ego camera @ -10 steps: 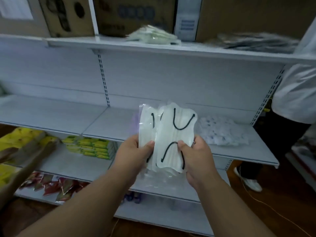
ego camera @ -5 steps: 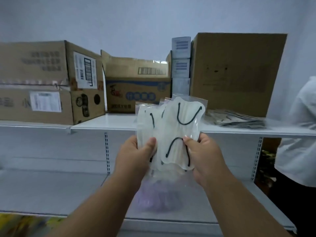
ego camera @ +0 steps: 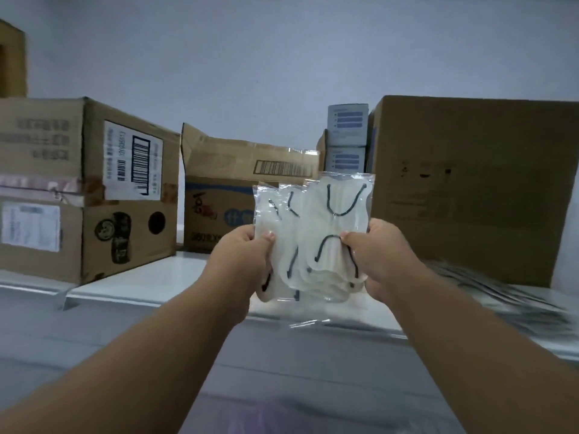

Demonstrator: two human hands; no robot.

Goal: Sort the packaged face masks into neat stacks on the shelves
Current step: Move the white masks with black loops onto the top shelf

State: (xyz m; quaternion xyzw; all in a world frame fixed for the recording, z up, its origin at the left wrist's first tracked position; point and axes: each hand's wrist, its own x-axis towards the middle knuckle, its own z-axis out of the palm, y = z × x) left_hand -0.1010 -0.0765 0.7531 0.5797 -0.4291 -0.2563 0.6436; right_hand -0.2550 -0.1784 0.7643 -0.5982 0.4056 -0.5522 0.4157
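Observation:
I hold a fanned bundle of packaged white face masks [ego camera: 316,233] with black ear loops upright in front of the top shelf [ego camera: 150,283]. My left hand [ego camera: 241,261] grips the bundle's left edge, thumb on the front. At the right edge my right hand [ego camera: 379,261] pinches it, thumb on the front mask. A flat stack of grey packaged masks [ego camera: 488,286] lies on the shelf to the right, blurred.
Cardboard boxes stand along the back of the top shelf: a taped one [ego camera: 84,189] at left, an open one [ego camera: 225,195] in the middle, a large one [ego camera: 470,183] at right. Small blue-and-white cartons [ego camera: 346,136] are stacked between them. White shelf surface shows below my hands.
My view has tilted up from the lower shelves to the top shelf. Both hands have raised the mask bundle to the level of the top shelf, still gripping it.

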